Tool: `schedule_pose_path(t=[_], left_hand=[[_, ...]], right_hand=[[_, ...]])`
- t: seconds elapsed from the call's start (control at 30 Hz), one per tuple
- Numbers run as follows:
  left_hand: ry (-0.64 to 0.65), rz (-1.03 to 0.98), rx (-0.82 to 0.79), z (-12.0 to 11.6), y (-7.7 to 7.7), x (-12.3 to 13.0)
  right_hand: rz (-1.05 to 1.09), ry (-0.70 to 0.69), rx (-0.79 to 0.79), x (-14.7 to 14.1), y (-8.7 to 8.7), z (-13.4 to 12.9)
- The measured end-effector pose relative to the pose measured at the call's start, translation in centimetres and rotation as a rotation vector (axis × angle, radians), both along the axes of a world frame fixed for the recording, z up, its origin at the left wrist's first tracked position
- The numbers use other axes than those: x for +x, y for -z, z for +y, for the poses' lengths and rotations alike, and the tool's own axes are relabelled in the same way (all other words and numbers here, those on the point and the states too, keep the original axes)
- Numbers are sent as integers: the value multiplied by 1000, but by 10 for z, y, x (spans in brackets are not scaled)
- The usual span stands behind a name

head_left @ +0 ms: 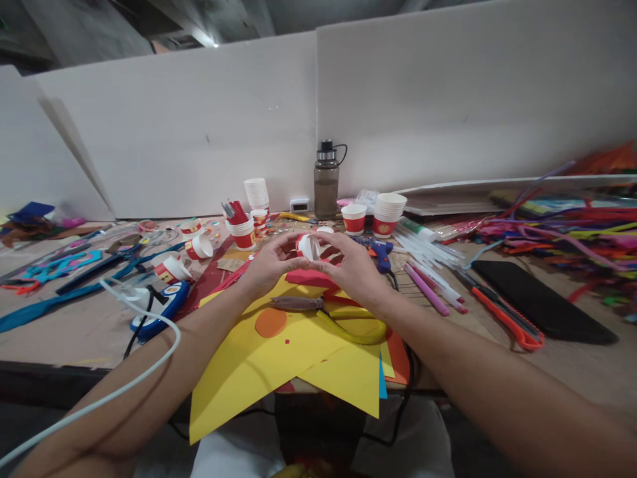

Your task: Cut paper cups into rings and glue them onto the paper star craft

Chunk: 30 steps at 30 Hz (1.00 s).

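Observation:
Between my two hands a small red and white paper cup (307, 248) is tipped on its side above the worktop. My left hand (271, 262) grips it from the left with curled fingers. From the right, my right hand (346, 265) has its thumb and fingers closed round the same cup. Just below lie yellow paper sheets (239, 372), with an orange paper disc (271, 322) on them. Yellow-handled scissors (355, 325) rest on the sheets, beneath my right wrist. Pieces of red paper (311, 277) are partly hidden by my hands.
A bottle (326, 182) stands against the white board. Stacked paper cups (389, 214) and a blue glue gun (381, 253) are right of centre. A utility knife (507, 318) and black slab (542, 299) lie at right. At left, a white cable (172, 352) crosses near a blue power strip (166, 309).

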State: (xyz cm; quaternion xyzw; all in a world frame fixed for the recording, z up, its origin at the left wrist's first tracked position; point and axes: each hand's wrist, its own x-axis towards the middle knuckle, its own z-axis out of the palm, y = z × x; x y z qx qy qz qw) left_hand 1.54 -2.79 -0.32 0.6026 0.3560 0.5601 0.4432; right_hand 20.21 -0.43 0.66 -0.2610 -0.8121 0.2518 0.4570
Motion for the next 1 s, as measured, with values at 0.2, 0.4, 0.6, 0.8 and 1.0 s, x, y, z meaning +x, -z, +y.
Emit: schedule_pose_path(t=[0.2,0.4,0.6,0.8,1.0], left_hand=[[24,3,28,1,3,-2],[45,-11,54,6,6,-3],[69,-44,38,5,7,-3],[84,-73,17,5,7,-3],[76,-76,19,4,5,-2]], right_hand=[[24,12,-16,0,4,1],[34,6,2,0,4,2],[43,12,14,0,5,1],[50,17,-10,0,5,1],[89,10,-28,0,3,-1]])
